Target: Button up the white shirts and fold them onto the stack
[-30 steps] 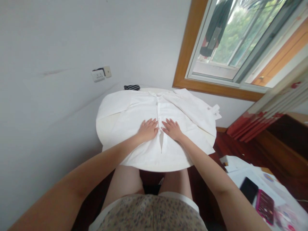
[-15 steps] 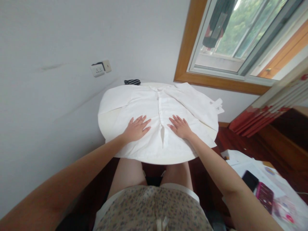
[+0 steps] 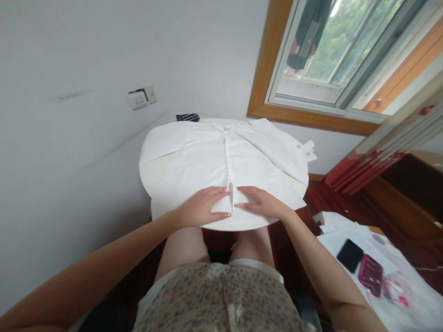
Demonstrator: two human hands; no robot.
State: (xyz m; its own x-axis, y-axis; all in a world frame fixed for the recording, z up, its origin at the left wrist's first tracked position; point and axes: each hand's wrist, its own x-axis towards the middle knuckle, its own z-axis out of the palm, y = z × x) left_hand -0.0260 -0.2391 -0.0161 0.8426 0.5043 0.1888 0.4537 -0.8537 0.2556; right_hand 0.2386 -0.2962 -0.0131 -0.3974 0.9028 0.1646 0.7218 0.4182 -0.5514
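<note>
A white long-sleeved shirt [image 3: 204,161] lies spread, front up, over a pale round table [image 3: 157,174]. Its collar is at the far side and its hem near my lap. My left hand [image 3: 206,205] rests on the lower left front, fingers apart and reaching to the button band. On the other side of the band, my right hand [image 3: 261,202] touches the lower right front with its fingers spread. Between my fingertips the front opening gapes a little. One sleeve lies along each side, and the right cuff sticks out past the table's edge.
A black striped cloth item [image 3: 187,117] lies at the table's far edge by the wall. To the right, a side surface [image 3: 332,230] carries papers, a black phone [image 3: 350,255] and a pink-edged phone-like item [image 3: 371,275]. A wood-framed window [image 3: 258,99] and curtain [image 3: 360,168] stand beyond.
Both hands have slid toward me and inward across the shirt, from its middle down to the lower front opening. The shirt lies in much the same place.
</note>
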